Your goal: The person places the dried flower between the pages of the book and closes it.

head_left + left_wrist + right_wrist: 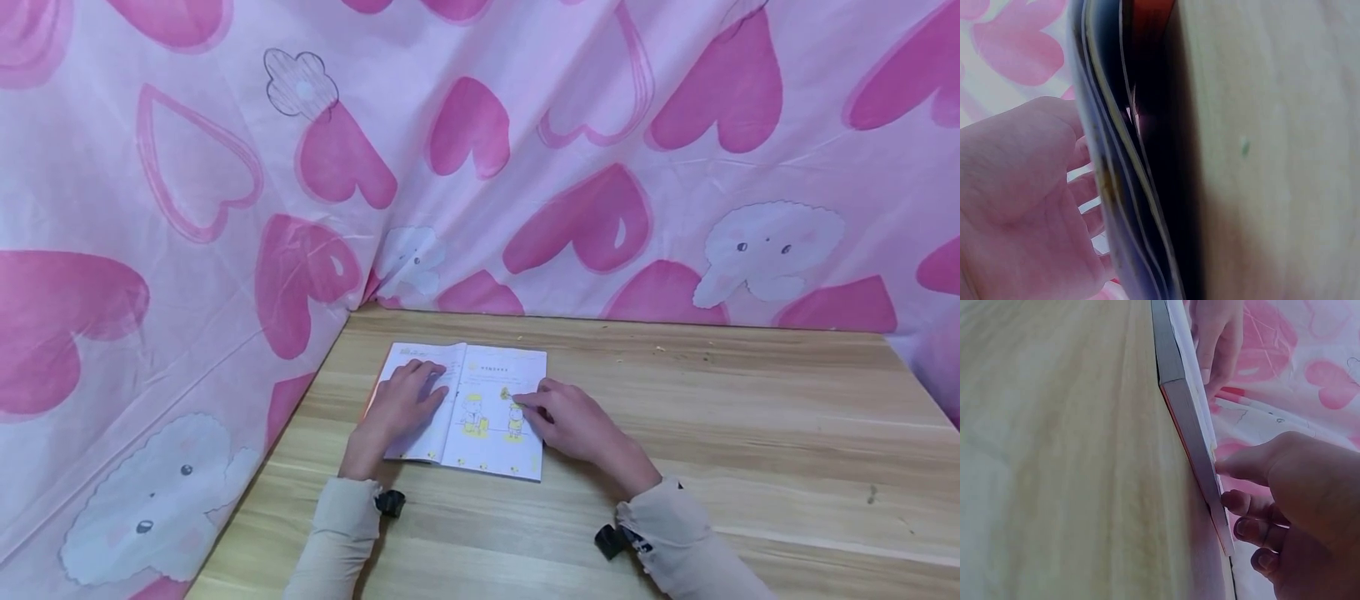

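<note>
An open book [495, 454] lies on the wooden table, its right page printed with yellow-and-white cartoon figures. My left hand [405, 402] rests on the left page with its fingers spread. From the side, the left wrist view shows the fanned page edges [1116, 156] beside the left palm [1016, 206]. At the right page, the index finger of my right hand [573, 421] touches near the upper figure. In the right wrist view, the right thumb [1250, 464] reaches the page, and the other fingers bend loosely by the book's thick edge [1194, 434]. Nothing shows held there.
The wooden table [750, 433] extends to the right, with a few small specks near its back. A pink heart-patterned cloth [570, 100] hangs behind and along the left side. Each sleeve cuff carries a dark device, such as the black clip [611, 542] by the right wrist.
</note>
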